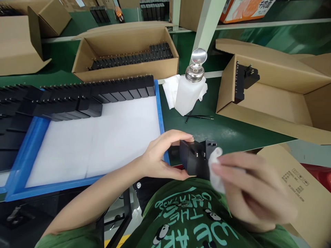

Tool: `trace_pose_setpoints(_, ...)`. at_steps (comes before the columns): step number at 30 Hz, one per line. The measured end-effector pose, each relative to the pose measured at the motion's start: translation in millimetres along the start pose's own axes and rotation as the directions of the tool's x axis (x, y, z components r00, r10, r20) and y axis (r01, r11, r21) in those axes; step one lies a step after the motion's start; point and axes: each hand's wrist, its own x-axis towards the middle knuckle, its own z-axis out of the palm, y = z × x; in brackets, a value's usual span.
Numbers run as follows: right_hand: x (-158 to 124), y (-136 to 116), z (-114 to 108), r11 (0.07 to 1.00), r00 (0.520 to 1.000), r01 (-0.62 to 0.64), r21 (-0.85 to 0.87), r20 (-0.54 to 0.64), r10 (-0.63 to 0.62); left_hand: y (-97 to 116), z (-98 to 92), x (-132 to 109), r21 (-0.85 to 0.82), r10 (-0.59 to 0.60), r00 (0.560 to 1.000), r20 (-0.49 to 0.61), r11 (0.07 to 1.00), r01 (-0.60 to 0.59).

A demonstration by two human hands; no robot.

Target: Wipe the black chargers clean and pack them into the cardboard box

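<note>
My left hand [160,156] is closed round a black power adapter [188,156], thumb below and fingers above. Metal plug pins show on its face, and a second black block shape sits directly against its right side; whether it is a separate piece I cannot tell. My right hand [254,187], smeared by motion, pinches a white wipe [216,170] at the right side of the black blocks. Beyond my hands stands a white pump bottle [188,93] with its metal lid raised. White tissues [170,89] lie behind it, and dark tweezers [199,117] lie at its foot.
A blue-rimmed tray [159,110] at left holds rows of black adapters [124,89]. Behind it, a cardboard box [124,70] contains more. The open box [274,117] at right has several adapters in its left corner. A carton [307,199] stands lower right; a shelf post [209,24] rises behind.
</note>
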Motion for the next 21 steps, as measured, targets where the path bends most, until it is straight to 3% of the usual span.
trace_pose_setpoints(4, 6, -21, 12, 0.983, 0.989, 0.093, -0.158, 0.125, -0.074, 0, 0.0, -1, 0.175, 0.030, 0.999, -0.043, 0.984, -0.022)
trace_pose_setpoints(10, 25, -20, 43, 0.964, 0.999, 0.032, -0.263, -0.014, -0.036, -1, 3.7, -1, 0.436, 0.139, 0.985, -0.107, 0.897, -0.079)
trace_pose_setpoints(15, 30, -19, 52, 0.965, 0.999, 0.026, -0.262, -0.022, -0.033, 0, 4.9, -1, 0.488, 0.163, 0.980, -0.113, 0.869, -0.088)
trace_pose_setpoints(21, 11, -19, 47, 0.969, 0.997, 0.058, -0.241, 0.057, -0.046, 0, 0.8, 1, 0.517, 0.119, 0.977, -0.178, 0.856, -0.010)
